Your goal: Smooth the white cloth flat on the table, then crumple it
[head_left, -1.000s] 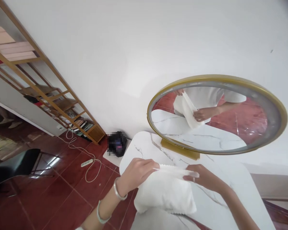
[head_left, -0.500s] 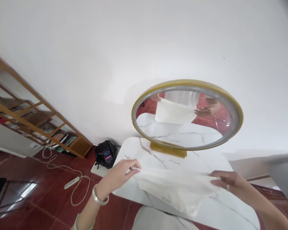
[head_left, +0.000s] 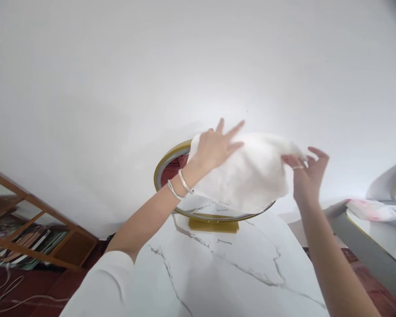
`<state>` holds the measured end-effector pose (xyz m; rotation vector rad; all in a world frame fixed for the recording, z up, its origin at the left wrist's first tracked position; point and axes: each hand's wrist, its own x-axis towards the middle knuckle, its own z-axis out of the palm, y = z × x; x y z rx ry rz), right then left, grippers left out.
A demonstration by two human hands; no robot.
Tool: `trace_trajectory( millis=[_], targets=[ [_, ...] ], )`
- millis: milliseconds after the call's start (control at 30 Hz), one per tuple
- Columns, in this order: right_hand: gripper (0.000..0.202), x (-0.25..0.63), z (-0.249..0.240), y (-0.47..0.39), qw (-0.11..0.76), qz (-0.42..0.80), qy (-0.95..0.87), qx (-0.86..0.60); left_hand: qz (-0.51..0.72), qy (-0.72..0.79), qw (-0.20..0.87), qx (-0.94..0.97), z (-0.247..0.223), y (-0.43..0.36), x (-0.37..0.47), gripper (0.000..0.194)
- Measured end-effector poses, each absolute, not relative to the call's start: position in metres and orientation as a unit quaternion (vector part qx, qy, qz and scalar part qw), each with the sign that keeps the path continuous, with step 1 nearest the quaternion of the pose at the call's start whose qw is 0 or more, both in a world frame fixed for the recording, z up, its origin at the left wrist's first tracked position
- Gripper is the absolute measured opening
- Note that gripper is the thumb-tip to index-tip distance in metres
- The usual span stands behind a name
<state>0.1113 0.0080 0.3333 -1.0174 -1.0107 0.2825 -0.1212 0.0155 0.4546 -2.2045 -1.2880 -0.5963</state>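
A white cloth (head_left: 251, 176) hangs over the front of an oval mirror with a gold frame (head_left: 160, 169), hiding most of its glass. My left hand (head_left: 216, 147), with bracelets at the wrist, lies over the cloth's upper left part, fingers spread. At the cloth's right end my right hand (head_left: 305, 174), wearing a ring, pinches its edge between thumb and fingers, with other fingers raised. The mirror's gold base (head_left: 214, 224) stands on a white marble-patterned table (head_left: 224, 268).
A wooden shelf (head_left: 36, 202) with books and folders leans into view at the left. White cable (head_left: 23, 299) lies on the red floor. At the right, a pink and white packet (head_left: 372, 210) rests on another table (head_left: 366, 229). A white wall stands behind the mirror.
Both hands have risen from above the table to the mirror, bringing the cloth up over its glass. My left hand has spread its fingers. The view has shifted closer to the table.
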Motion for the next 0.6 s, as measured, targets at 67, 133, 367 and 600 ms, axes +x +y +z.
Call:
trace_trajectory(
  millis=[67, 133, 367, 600],
  targets=[
    [0.066, 0.111, 0.3, 0.009, 0.687, 0.062, -0.513, -0.511, -0.157, -0.432, 0.289, -0.84, 0.441, 0.019, -0.096, 0.048],
    [0.073, 0.11, 0.267, 0.003, 0.627, 0.01, -0.558, -0.544, -0.125, -0.377, 0.313, -0.862, 0.426, 0.02, -0.072, 0.041],
    [0.068, 0.108, 0.202, -0.005, 0.552, -0.006, -0.562, -0.616, -0.08, -0.255, 0.344, -0.9, 0.382, 0.023, -0.009, 0.025],
    [0.053, 0.085, 0.243, 0.007, 0.597, -0.057, -0.565, -0.567, -0.195, -0.276, 0.344, -0.876, 0.387, 0.025, -0.037, 0.029]
  ],
)
